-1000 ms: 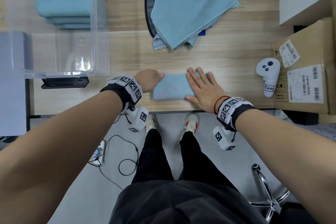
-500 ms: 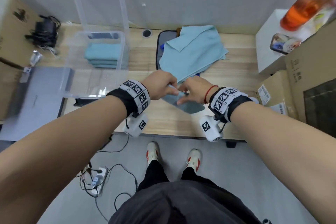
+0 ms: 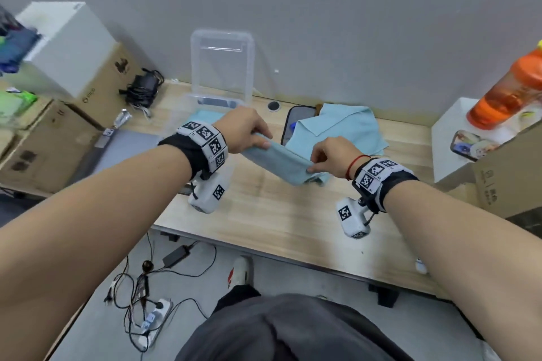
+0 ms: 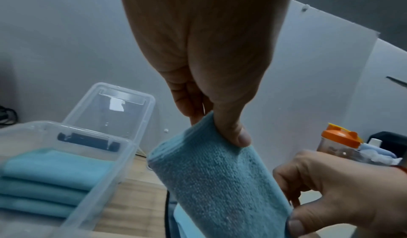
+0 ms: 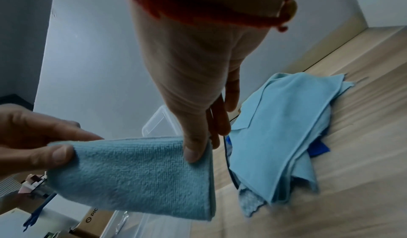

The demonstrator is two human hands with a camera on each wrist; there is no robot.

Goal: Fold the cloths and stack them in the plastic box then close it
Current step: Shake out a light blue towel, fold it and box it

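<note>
A folded light-blue cloth (image 3: pixel 286 163) (image 4: pixel 218 184) (image 5: pixel 136 177) hangs in the air above the wooden table, held at both ends. My left hand (image 3: pixel 258 138) (image 4: pixel 222 130) pinches its left end between thumb and fingers. My right hand (image 3: pixel 318 163) (image 5: pixel 198 147) pinches its right end. The clear plastic box (image 3: pixel 179 114) (image 4: pixel 72 154) stands open to the left of the hands, with folded blue cloths (image 4: pixel 50 177) stacked inside. Its lid (image 3: pixel 222 67) (image 4: pixel 110 109) leans upright behind it against the wall.
A loose pile of unfolded blue cloths (image 3: pixel 340 132) (image 5: pixel 284 133) lies at the back of the table on a dark mat. Cardboard boxes (image 3: pixel 52 138) stand at the left, and a white stand with an orange bottle (image 3: pixel 510 94) at the right. Cables lie on the floor.
The folded cloth lay flat on the table under both hands one second ago; both hands have since lifted it and carried it up and toward the box. The head view tilted up.
</note>
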